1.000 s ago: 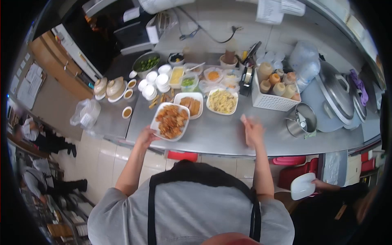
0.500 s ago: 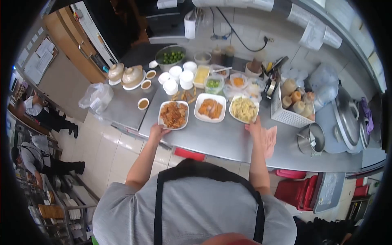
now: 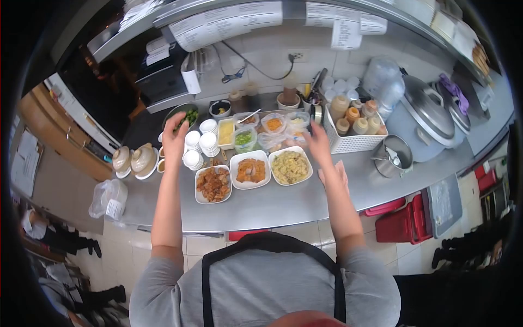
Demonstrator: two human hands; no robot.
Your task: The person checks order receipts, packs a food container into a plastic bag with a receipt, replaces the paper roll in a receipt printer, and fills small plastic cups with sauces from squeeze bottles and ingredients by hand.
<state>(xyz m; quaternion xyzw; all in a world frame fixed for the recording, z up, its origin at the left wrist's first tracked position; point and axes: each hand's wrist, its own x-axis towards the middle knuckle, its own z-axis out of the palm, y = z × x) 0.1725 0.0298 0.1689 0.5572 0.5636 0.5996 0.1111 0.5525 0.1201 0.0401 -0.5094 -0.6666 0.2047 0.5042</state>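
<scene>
My left hand (image 3: 175,136) is raised in front of the metal bowl of small green limes (image 3: 189,116), holding nothing, fingers apart. My right hand (image 3: 318,144) hovers beside the plastic tubs at the back, empty and partly open. Between my arms, three white dishes stand in a row: one of browned fried pieces (image 3: 213,184), one of sliced golden-brown cutlet (image 3: 251,171), and one of pale yellow food (image 3: 291,166). Neither hand touches them. Behind the dishes are a tub of chopped greens (image 3: 243,138), a tub of orange shreds (image 3: 273,124) and stacked white cups (image 3: 208,144).
A white basket of sauce bottles (image 3: 348,143) stands at right, near a metal pot (image 3: 392,156) and a large lidded pot (image 3: 427,114). Lidded clay pots (image 3: 144,161) and a plastic bag (image 3: 108,199) lie left. A paper-hung shelf (image 3: 229,22) crosses overhead.
Both hands have let go of the outer dishes and risen toward the back of the counter. The camera view has shifted, showing more of the shelf. The three dishes remain in a row.
</scene>
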